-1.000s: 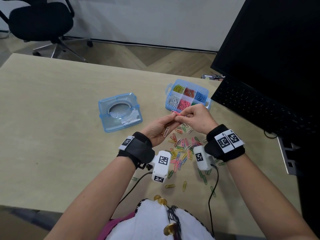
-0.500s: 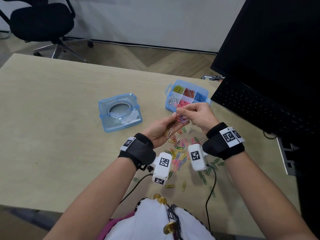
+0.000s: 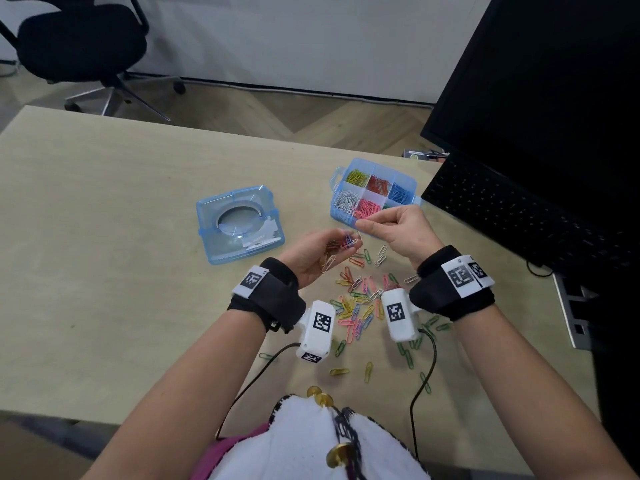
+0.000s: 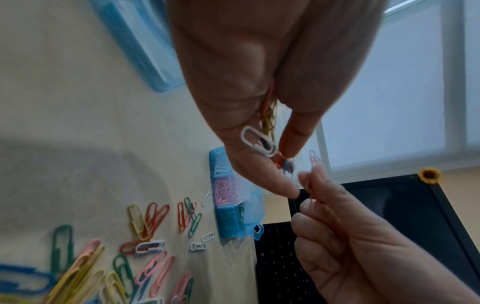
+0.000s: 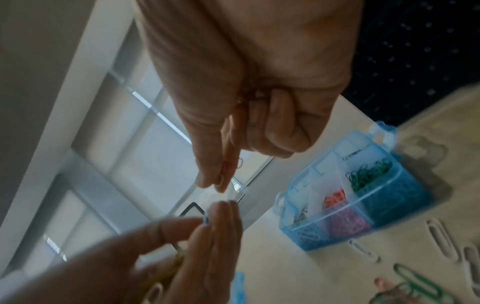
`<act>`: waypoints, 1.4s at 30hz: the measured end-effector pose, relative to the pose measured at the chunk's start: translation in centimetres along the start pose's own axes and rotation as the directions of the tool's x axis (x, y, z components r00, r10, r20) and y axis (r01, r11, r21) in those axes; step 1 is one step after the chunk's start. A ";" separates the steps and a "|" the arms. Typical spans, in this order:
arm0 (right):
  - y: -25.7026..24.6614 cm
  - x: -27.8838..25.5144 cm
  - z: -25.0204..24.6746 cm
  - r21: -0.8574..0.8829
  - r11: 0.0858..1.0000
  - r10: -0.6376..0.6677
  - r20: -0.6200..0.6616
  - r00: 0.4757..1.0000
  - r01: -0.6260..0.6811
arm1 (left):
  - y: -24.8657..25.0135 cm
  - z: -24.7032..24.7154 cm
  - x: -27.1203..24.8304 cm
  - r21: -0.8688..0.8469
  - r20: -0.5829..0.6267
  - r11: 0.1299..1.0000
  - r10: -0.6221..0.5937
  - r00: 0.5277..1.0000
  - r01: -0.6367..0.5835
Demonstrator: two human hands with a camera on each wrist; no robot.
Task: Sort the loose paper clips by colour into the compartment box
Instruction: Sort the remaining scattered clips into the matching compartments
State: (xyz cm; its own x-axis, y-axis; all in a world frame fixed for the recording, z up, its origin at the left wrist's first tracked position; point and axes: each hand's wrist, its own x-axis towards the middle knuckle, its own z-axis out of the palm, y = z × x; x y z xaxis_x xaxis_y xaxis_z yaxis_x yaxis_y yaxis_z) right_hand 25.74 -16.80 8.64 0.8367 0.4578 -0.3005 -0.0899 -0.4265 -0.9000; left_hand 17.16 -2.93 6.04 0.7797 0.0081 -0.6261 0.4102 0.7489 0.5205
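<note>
My left hand (image 3: 348, 243) is palm up above the table and holds a small bunch of mixed paper clips (image 3: 341, 242); a white clip (image 4: 257, 142) hangs at its fingertips. My right hand (image 3: 362, 224) pinches pink paper clips (image 4: 315, 160) between thumb and forefinger, just over the front edge of the blue compartment box (image 3: 338, 216). Its compartments hold yellow, red, blue, white, pink and green clips. Loose clips (image 3: 360, 301) of many colours lie scattered on the table between my wrists. In the right wrist view the pinched clip (image 5: 228, 166) shows only partly.
The box's blue lid (image 3: 239, 223) lies upside down to the left of the box. A black keyboard (image 3: 519, 216) and a monitor (image 3: 554, 81) stand at the right. A black office chair (image 3: 79, 39) is beyond the table's far edge.
My right hand has pulled away from my left hand and moved up and right to the box's front edge with the pink clips. The left hand stays put with its bunch.
</note>
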 end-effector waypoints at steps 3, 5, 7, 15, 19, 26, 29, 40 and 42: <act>0.0 -0.2 0.3 -0.048 0.999 -0.025 0.031 0.999 0.027 | 0.3 0.5 0.1 0.082 0.006 0.996 0.014 1.000 -0.015; -0.1 -0.4 0.3 -0.080 0.996 -0.039 0.037 0.999 0.042 | 0.2 0.6 0.3 0.104 0.023 0.994 0.040 0.999 -0.042; -0.1 -0.2 0.2 -0.169 0.983 -0.061 0.041 0.997 0.067 | -0.1 0.5 0.6 0.100 0.031 0.993 0.065 0.997 -0.068; 0.1 0.0 0.1 -0.205 0.978 -0.035 0.049 0.998 0.044 | -0.9 0.1 0.6 -0.045 -0.012 0.995 0.089 0.996 -0.089; 0.4 0.5 0.3 -0.096 0.995 0.033 0.025 0.999 -0.031 | -0.6 0.0 0.5 -0.126 -0.062 0.990 0.062 0.996 -0.069; 2.6 3.5 -1.1 -0.222 0.965 0.127 -0.066 0.990 -0.139 | -0.2 -1.2 0.6 -0.190 -0.117 0.980 -0.076 0.990 0.053; 3.3 6.1 -1.7 -0.341 0.918 0.160 -0.148 0.976 -0.202 | -0.4 -1.0 0.6 -0.197 -0.113 0.978 -0.093 0.989 0.070; 1.9 9.0 -2.8 0.137 0.889 0.437 0.027 0.899 -0.437 | -0.3 -1.6 1.0 -0.259 -0.116 0.964 -0.101 0.988 0.069; 1.9 8.0 -3.5 0.376 0.807 0.448 0.112 0.887 -0.455 | -0.2 -1.8 1.1 -0.265 -0.116 0.962 -0.098 0.988 0.064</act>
State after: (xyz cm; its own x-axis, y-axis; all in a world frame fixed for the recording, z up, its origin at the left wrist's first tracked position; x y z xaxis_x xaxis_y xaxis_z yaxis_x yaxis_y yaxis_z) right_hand 34.17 -16.72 5.66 0.6414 0.3028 -0.7049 -0.6563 -0.2592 -0.7086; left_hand 17.07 -1.90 4.26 0.6754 0.0119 -0.7373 0.3192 0.8966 0.3069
